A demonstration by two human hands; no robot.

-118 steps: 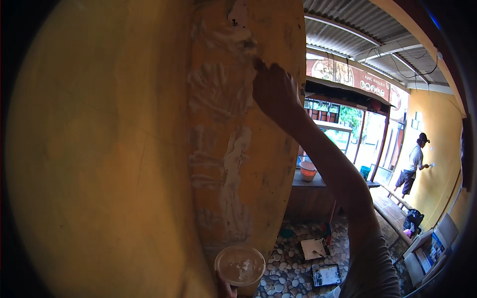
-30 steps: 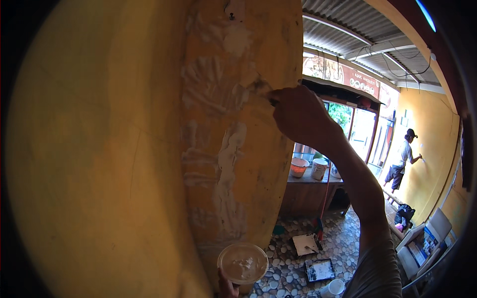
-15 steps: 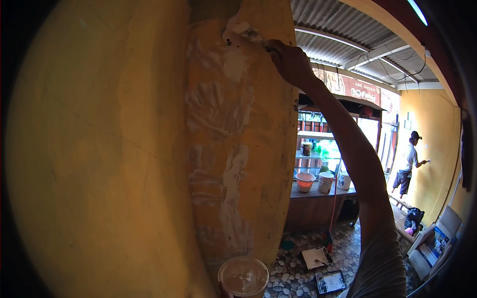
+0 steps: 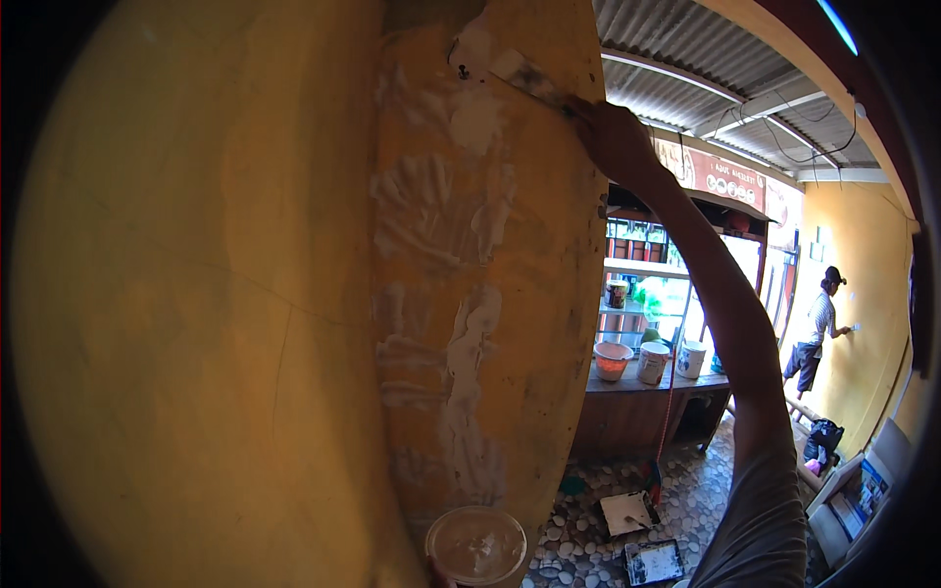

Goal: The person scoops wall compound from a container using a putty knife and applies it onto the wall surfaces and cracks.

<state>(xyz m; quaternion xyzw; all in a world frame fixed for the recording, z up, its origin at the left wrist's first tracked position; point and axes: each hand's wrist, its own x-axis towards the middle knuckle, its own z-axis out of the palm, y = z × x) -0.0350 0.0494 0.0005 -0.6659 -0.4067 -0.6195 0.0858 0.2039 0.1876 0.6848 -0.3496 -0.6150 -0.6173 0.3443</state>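
My right hand is raised high and closed round the handle of a putty knife. The wide blade lies against or very near the yellow wall; I cannot tell which. Just left of the blade, a pale patch of filler surrounds a small dark hole. More white filler runs down the wall in smears and a thick vertical strip. At the bottom, a round tub with pale paste inside is held close to the wall. Only a bit of my left hand shows at its left side, gripping it.
On the left a yellow wall bulges close. Two trays, one with paste and one white-smeared, lie on the pebble-patterned floor. Several buckets stand on a counter. Another person works at the far right wall, near a folded chair.
My right hand has moved right and slightly down, drawing the putty knife away from the filler patch by the hole. The tub stays almost in place. The view has shifted slightly.
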